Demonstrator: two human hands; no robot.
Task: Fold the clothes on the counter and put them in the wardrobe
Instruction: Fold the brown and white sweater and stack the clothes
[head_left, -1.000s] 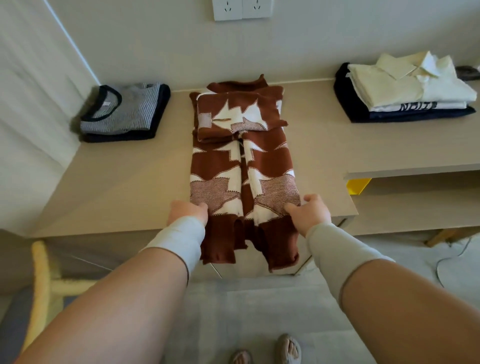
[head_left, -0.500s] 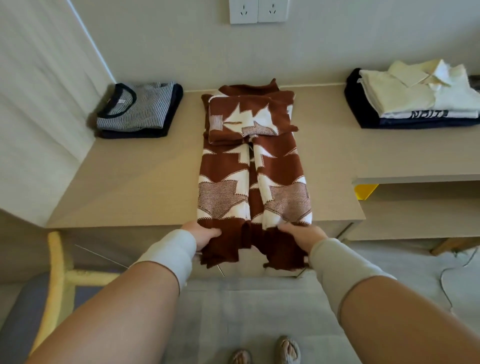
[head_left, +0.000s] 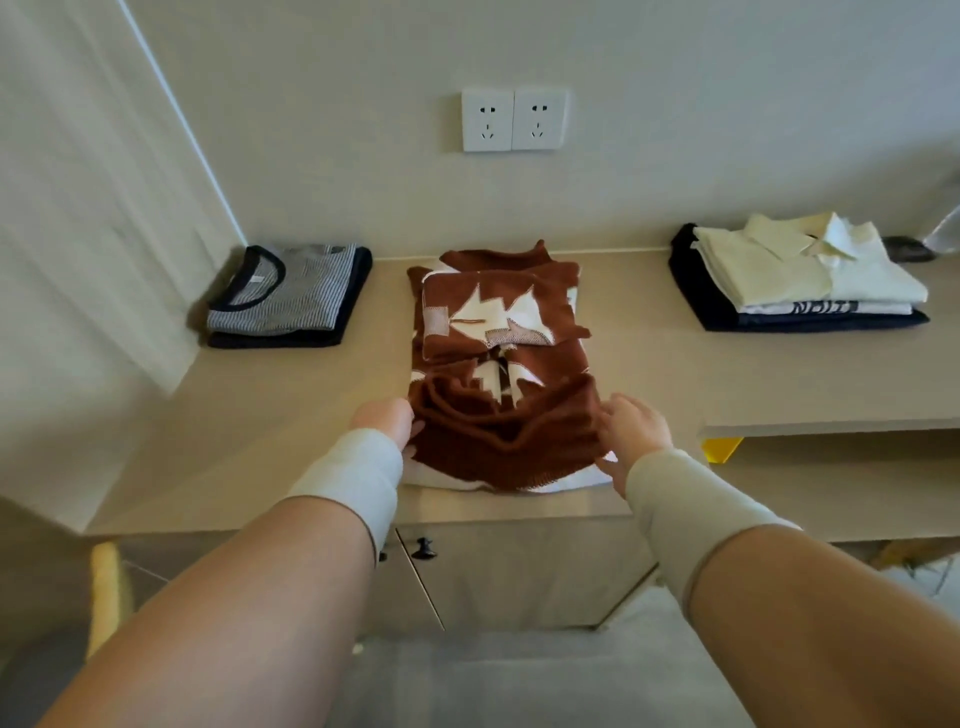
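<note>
Gripped at both sides of its lower hem, brown-and-white sweater (head_left: 498, 364), mid-fold on the table (head_left: 291, 457). Left hand (head_left: 387, 421) curled onto the left corner of the bunched hem; right hand (head_left: 631, 431) pinching the right corner, fingers partly spread. Lay lengthwise at the middle of the table, collar end toward the wall, sleeves crossed over the chest, hem turned up in a loose, rumpled roll near the front edge. Seen to either side, already folded: striped stack (head_left: 291, 296) at far left, cream shirt pile (head_left: 800, 275) at far right, both well apart from the sweater.

Judged at risk: a crooked fold, since the hem sat slack and uneven between the two grips; carried forward that way, likely to trap wrinkles or land off-centre on the sleeves. Also possible: crossed sleeves dragged askew by the moving layer, or a soft knit corner slipping from the looser right grip. Wardrobe not in view; storage step judged not yet begun.
</note>
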